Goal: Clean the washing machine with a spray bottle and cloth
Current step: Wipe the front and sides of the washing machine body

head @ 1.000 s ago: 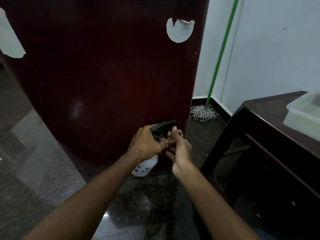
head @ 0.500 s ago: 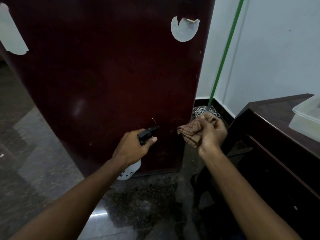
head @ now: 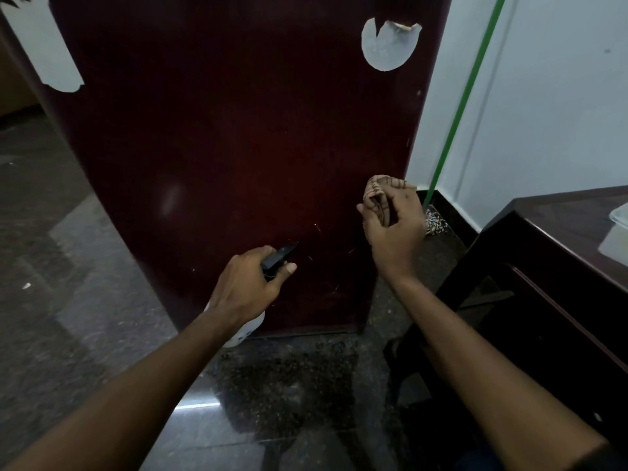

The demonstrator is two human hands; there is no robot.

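Observation:
The washing machine (head: 238,147) shows as a tall dark maroon panel filling the upper middle of the head view. My left hand (head: 246,288) grips the spray bottle by its black trigger head (head: 278,258), nozzle pointing at the lower panel; the white bottle body (head: 246,331) pokes out below my wrist. My right hand (head: 394,226) holds a bunched beige checked cloth (head: 379,192) close to the machine's lower right edge. Whether the cloth touches the panel I cannot tell.
A green-handled mop (head: 465,96) leans in the white wall corner, its head (head: 435,224) on the floor behind my right hand. A dark wooden table (head: 560,239) with a clear plastic box (head: 616,236) stands at right. Torn white stickers (head: 387,45) mark the panel. Dark polished floor (head: 68,266) below.
My hands were together at the bottle's trigger head, then parted. My right hand carried the cloth out to the right and now raises it toward the machine's lower right edge. The left keeps the bottle.

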